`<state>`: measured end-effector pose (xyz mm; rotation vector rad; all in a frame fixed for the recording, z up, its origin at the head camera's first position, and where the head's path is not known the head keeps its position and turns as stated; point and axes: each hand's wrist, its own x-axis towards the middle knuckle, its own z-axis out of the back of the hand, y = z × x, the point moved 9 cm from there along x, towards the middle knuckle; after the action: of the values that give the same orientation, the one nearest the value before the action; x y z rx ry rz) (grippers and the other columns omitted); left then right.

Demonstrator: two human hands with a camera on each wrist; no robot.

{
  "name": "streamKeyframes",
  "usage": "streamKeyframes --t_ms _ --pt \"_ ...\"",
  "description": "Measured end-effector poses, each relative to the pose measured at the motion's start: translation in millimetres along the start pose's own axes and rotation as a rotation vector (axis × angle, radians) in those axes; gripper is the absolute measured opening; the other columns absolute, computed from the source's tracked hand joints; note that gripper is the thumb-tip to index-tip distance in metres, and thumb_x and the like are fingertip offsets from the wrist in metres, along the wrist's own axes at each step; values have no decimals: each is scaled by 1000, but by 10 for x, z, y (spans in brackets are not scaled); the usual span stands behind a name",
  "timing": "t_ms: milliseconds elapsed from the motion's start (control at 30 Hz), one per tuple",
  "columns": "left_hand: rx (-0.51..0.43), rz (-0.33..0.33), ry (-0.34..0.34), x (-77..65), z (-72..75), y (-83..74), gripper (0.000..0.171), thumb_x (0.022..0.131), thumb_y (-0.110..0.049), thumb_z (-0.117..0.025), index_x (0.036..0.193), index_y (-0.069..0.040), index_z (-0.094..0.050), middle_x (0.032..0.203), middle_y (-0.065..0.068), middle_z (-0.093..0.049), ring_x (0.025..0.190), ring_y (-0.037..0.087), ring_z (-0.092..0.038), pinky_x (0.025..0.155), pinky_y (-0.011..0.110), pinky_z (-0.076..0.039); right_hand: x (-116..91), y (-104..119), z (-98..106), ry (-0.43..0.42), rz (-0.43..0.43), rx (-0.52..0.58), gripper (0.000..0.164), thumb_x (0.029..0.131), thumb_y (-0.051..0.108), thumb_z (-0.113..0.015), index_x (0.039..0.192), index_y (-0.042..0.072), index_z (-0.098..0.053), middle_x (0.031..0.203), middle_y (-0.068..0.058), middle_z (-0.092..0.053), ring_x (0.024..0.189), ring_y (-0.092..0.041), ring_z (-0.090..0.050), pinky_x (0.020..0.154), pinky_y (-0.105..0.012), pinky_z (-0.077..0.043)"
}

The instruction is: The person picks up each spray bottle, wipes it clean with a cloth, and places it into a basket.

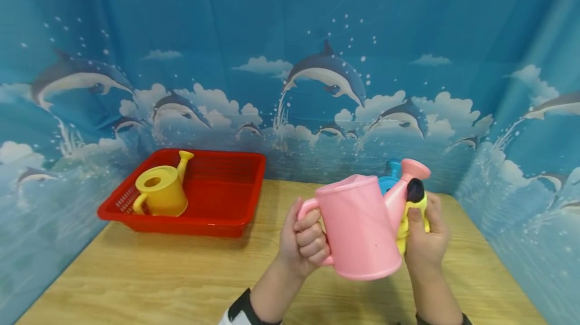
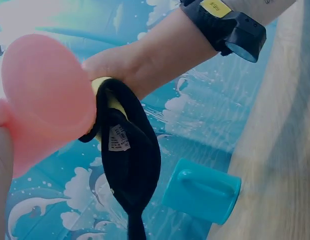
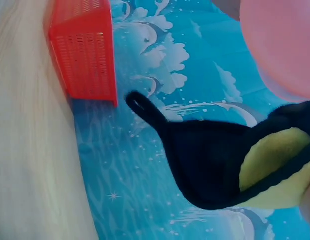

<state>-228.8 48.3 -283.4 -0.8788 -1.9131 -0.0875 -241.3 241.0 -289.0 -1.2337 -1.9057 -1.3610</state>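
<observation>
The left hand (image 1: 302,244) grips the handle of a pink watering can (image 1: 362,234), raised above the tabletop (image 1: 181,279) between both hands. The right hand (image 1: 426,239) holds a yellow-and-black cloth (image 1: 402,243) at its spout. A blue watering can (image 2: 202,192) stands beyond the right hand; left of the left hand, a red basket (image 1: 181,224) holds a yellow watering can (image 1: 165,194).
</observation>
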Motion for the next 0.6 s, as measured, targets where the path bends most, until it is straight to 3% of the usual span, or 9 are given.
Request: streamKeyframes --t_ms 167,400,600 --pt "-37 -88 5 -15 19 -145 44 105 -41 -26 67 -20 -24 50 -8 -22 37 4 -13 37 17 -9 -108 -106 -164 162 -51 -84 25 91 -7 -58 115 -10 -65 114 1 -62 108 -14 -53 84 -16 -47" --pt "-6 -168 -73 -72 100 -334 44 105 -39 -30 66 -20 -23 50 -8 -20 38 3 -11 38 16 -8 -256 -277 -348 358 -174 -135 35 91 -15 -49 117 0 -67 120 5 -59 116 -12 -49 89 -15 -46" --pt "-49 -179 -83 -93 104 -433 44 105 -38 -32 65 -19 -24 49 -9 -20 37 3 -12 37 15 -8 -290 -275 -414 432 -133 -93 38 90 -17 -49 117 3 -68 123 5 -61 119 -9 -52 97 -14 -42"
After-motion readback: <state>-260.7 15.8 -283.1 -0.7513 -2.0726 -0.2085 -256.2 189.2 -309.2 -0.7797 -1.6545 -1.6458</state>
